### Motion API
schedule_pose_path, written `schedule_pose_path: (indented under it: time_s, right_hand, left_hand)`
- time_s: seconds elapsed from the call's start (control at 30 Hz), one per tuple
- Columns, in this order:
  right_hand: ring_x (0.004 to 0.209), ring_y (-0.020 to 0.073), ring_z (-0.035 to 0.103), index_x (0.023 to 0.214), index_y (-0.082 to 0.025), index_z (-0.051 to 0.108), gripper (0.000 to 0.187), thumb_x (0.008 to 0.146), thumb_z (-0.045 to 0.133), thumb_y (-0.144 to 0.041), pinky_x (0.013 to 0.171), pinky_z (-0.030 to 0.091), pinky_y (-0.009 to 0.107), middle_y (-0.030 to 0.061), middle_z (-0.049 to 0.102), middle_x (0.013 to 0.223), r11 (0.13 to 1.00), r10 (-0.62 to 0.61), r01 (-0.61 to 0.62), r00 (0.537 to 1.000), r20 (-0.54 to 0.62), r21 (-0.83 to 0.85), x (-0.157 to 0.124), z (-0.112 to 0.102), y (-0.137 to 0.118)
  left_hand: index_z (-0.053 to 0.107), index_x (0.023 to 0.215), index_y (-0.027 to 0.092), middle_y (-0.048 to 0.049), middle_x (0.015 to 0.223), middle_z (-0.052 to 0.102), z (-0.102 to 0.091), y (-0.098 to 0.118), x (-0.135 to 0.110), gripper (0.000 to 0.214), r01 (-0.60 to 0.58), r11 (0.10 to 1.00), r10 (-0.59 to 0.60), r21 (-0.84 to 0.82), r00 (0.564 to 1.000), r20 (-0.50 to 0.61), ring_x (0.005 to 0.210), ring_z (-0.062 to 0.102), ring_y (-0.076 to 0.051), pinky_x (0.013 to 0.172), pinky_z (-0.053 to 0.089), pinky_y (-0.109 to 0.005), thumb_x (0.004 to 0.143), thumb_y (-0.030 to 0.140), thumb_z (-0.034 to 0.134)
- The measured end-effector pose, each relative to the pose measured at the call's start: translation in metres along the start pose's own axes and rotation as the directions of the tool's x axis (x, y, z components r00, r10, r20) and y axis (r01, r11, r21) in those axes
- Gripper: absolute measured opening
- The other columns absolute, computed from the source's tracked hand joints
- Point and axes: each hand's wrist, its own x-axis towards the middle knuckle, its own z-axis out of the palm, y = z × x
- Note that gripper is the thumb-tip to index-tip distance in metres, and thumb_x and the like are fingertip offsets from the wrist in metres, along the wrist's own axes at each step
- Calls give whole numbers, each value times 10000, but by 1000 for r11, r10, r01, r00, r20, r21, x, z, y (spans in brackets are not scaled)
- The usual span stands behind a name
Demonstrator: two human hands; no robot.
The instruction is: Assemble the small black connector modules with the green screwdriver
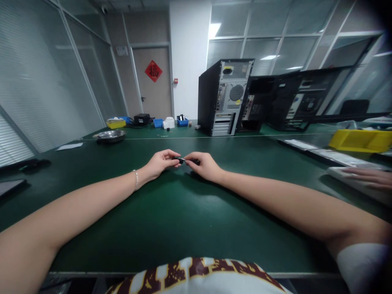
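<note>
My left hand (161, 164) is closed in a pinch on a small dark piece (177, 158), partly covered by the fingers; its kind cannot be made out. Just to the right, my right hand (206, 166) grips a slim dark tool (196, 161) with a thin pale tip. That tip points left and meets or nearly meets the small piece. Both hands are close together over the middle of the green tabletop (171, 220), with the forearms reaching in from either side.
A metal bowl (110, 136) and a yellow bin (115, 123) stand at the back left. Blue bins (183, 121) sit behind my hands. A computer tower (234, 98) rises at the back right. Another person's hand (372, 176) rests on a keyboard-like pale object (346, 174) at far right.
</note>
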Motion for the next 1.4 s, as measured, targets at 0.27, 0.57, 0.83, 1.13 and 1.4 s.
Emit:
schedule_pose_path:
  time_s: [0.27, 0.57, 0.83, 1.13, 1.4]
  right_hand:
    - [825, 173, 669, 958, -161, 718, 174, 915, 563, -227, 759, 484, 268, 50, 751, 907, 999, -6, 7, 999, -32, 37, 1, 1, -3]
    - [791, 162, 659, 930, -159, 715, 190, 907, 572, -281, 752, 488, 271, 44, 744, 874, 992, 42, -32, 996, -74, 125, 2, 2, -1]
    - [787, 164, 661, 909, -163, 716, 199, 908, 566, -295, 749, 494, 275, 40, 744, 852, 990, 68, -60, 996, -63, 131, 2, 1, -2]
    - [895, 171, 680, 1004, -178, 710, 167, 866, 616, -173, 829, 497, 290, 38, 759, 981, 990, 122, -128, 987, 103, 54, 8, -1, 6]
    - [883, 185, 668, 1080, -170, 642, 335, 760, 742, -179, 786, 500, 289, 45, 729, 1011, 990, 140, -144, 949, 283, -7, 10, -10, 2]
  left_hand:
    - [681, 925, 132, -15, 794, 717, 5, 2, -2, 355, -6, 998, 3, -64, 999, -42, 729, 690, -134, 734, 538, -278, 638, 191, 882]
    - [679, 860, 162, -13, 737, 628, 11, 6, -5, 182, -172, 889, 78, 425, 970, 229, 686, 570, -169, 693, 453, -308, 828, 340, 665]
    - [692, 858, 211, -58, 948, 629, 13, 3, -5, 148, -322, 670, 183, 669, 945, 271, 953, 590, -244, 937, 436, -380, 886, 279, 564]
    - [644, 910, 197, -50, 893, 616, 13, 10, -15, 307, -247, 629, 155, 737, 969, 192, 821, 570, -233, 741, 451, -339, 771, 456, 729]
    - [642, 1004, 175, -26, 870, 568, 4, 5, -9, 347, -175, 774, 129, 609, 985, 119, 778, 569, -189, 718, 480, -324, 703, 291, 770]
